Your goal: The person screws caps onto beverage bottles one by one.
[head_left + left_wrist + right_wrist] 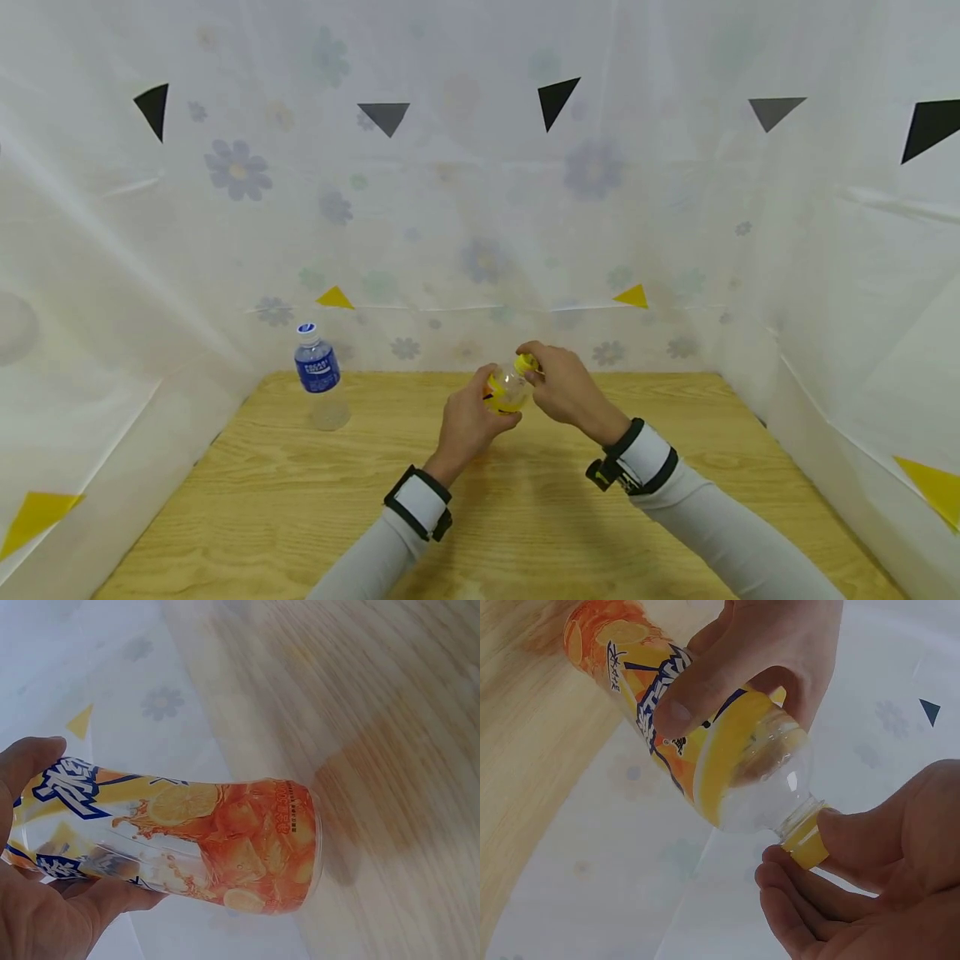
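Note:
My left hand [467,423] grips the upper body of a clear plastic drink bottle [247,847], whose wrap is yellow and orange with lemon slices and ice cubes. The thumb of my right hand [564,387] and its fingers pinch the yellow bottle cap [807,838], which sits on the bottle's neck. From the head view the cap end faces me and tilts to the right. Through the clear shoulder no liquid shows. Whether the bottle's base touches the table cannot be told.
A clear bottle with a blue label [318,368] and white-and-blue cap stands upright at the back left of the wooden table [300,517]. White flowered sheeting [480,208] encloses the back and both sides, with black, grey and yellow triangles on it.

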{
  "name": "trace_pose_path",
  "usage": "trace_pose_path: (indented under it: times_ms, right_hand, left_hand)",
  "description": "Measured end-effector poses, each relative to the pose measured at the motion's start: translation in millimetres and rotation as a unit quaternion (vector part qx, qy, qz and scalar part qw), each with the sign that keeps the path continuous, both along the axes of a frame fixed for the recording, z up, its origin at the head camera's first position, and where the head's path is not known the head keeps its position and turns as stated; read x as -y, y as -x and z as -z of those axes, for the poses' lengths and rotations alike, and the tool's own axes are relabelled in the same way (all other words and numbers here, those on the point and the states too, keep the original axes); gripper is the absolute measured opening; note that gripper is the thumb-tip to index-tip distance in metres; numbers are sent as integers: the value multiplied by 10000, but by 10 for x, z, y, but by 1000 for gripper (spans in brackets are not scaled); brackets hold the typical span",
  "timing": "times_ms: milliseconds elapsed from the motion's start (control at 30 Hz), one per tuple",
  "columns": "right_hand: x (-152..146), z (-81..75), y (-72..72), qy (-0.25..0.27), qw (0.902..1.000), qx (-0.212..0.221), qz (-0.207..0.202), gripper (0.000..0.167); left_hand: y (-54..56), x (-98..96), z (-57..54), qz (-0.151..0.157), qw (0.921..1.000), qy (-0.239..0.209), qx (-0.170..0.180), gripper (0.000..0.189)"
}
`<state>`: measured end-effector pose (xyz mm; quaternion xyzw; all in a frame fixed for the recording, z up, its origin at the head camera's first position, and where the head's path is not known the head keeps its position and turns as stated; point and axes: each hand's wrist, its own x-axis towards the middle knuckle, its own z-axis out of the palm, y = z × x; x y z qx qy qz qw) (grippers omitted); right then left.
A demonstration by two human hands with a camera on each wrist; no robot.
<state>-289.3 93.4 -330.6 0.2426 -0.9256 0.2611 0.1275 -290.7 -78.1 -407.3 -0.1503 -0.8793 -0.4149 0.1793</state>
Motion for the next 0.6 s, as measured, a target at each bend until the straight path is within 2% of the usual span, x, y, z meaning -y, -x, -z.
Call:
trace_pose_path:
  times_ms: [233,600]
  right_hand:
    - [7,1,0,-97,9997,-176,111,31]
    - [10,25,-22,295,9980,-550,129,20]
  left_hand:
    - [-2,0,-4,4,10000,26,-86,71]
    - [-7,-1,4,12,10000,-13,4,75]
